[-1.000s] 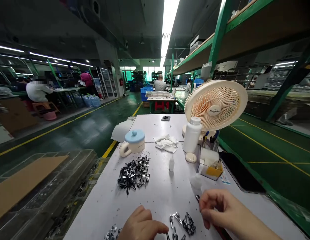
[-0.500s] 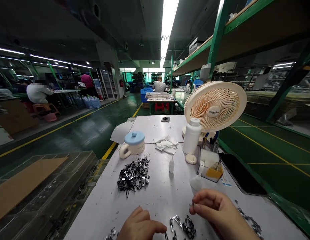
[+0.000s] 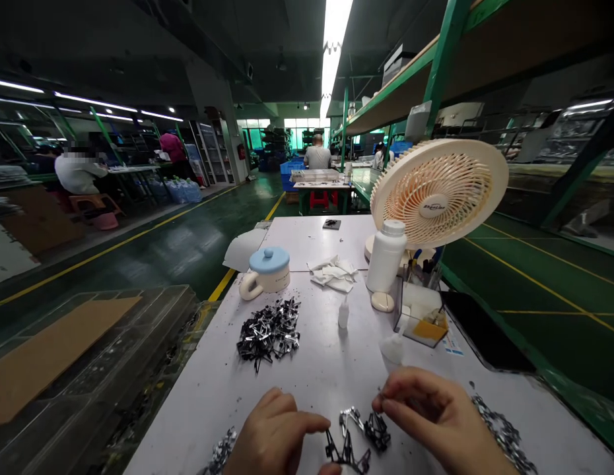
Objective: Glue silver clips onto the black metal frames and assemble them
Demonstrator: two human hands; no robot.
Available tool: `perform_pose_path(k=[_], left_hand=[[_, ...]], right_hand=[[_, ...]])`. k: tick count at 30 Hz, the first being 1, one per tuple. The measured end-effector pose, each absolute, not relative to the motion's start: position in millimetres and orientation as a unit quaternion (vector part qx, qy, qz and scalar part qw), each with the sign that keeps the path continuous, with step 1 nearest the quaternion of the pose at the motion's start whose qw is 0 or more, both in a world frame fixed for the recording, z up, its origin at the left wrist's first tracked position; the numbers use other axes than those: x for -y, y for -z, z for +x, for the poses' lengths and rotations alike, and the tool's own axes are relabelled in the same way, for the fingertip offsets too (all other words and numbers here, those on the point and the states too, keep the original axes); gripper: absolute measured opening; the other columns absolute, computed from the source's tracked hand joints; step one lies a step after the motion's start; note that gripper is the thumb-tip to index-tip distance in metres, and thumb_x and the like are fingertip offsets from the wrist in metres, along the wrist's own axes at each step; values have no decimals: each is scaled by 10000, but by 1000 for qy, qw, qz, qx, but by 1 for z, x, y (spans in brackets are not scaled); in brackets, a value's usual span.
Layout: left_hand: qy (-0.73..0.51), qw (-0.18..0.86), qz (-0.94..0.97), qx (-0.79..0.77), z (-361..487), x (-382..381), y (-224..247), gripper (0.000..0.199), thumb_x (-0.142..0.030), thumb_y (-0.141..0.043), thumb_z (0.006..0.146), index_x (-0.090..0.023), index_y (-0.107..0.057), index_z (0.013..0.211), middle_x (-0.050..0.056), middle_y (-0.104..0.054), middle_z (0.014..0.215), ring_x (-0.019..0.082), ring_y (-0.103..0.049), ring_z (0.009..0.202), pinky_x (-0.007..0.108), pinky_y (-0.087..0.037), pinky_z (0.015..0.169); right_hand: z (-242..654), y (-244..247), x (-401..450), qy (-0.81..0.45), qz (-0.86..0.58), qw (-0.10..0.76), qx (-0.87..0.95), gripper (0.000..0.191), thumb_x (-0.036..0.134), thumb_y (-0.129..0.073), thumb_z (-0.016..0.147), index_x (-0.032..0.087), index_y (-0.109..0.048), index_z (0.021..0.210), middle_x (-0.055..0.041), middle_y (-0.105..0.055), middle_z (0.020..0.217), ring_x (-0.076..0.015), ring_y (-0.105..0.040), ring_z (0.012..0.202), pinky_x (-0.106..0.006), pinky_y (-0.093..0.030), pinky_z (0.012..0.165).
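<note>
Pinched together on a tiny piece [image 3: 379,392], right hand [image 3: 430,412] should press lightly; left hand [image 3: 274,429], can't tell if gripping, best braced by black clips [image 3: 377,433] at its three o'clock.

Two hands [image 3: 433,415] over a white table [image 3: 309,379], black clips [image 3: 377,432] between them, blue-lidded mug [image 3: 276,282], cream fan [image 3: 434,206] beyond

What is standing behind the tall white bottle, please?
A cream fan stands behind the white bottle, rising above it and to its right. The bottle hides part of the fan's base.
</note>
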State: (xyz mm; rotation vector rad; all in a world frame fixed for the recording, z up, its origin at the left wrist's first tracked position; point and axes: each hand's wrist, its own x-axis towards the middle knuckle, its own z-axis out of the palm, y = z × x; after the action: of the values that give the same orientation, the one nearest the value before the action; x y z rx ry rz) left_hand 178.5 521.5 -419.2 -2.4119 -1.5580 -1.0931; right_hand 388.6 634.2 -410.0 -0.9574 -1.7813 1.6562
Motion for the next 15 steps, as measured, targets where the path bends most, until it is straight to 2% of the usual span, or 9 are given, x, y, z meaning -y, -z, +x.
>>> perform_pose_path(k=[2, 6, 15], left_hand=[[352, 55, -771, 528, 181, -521, 412, 209, -192, -645, 751, -114, -567, 928, -3, -508, 531, 163, -478, 542, 299, -373, 519], [389, 96, -754, 520, 187, -524, 407, 197, -135, -636, 720, -95, -587, 907, -7, -483, 518, 153, -430, 529, 302, -351, 513], [374, 70, -770, 512, 189, -514, 408, 256, -126, -691, 718, -67, -606, 953, 19, -546, 581, 151, -426, 582, 319, -333, 566]], right_hand=[[390, 408, -632, -589, -327, 262, 691, 175, 392, -642, 777, 219, -634, 803, -27, -661, 822, -146, -613, 808, -222, -466, 740], [390, 403, -627, -556, -272, 268, 738, 57, 281, -596, 828, 251, -643, 819, 6, -652, 817, -119, -602, 797, -223, -466, 725], [388, 410, -619, -478, -238, 248, 809, 84, 203, -549, 864, 263, -605, 876, 39, -639, 825, -102, -568, 788, -287, -427, 774]])
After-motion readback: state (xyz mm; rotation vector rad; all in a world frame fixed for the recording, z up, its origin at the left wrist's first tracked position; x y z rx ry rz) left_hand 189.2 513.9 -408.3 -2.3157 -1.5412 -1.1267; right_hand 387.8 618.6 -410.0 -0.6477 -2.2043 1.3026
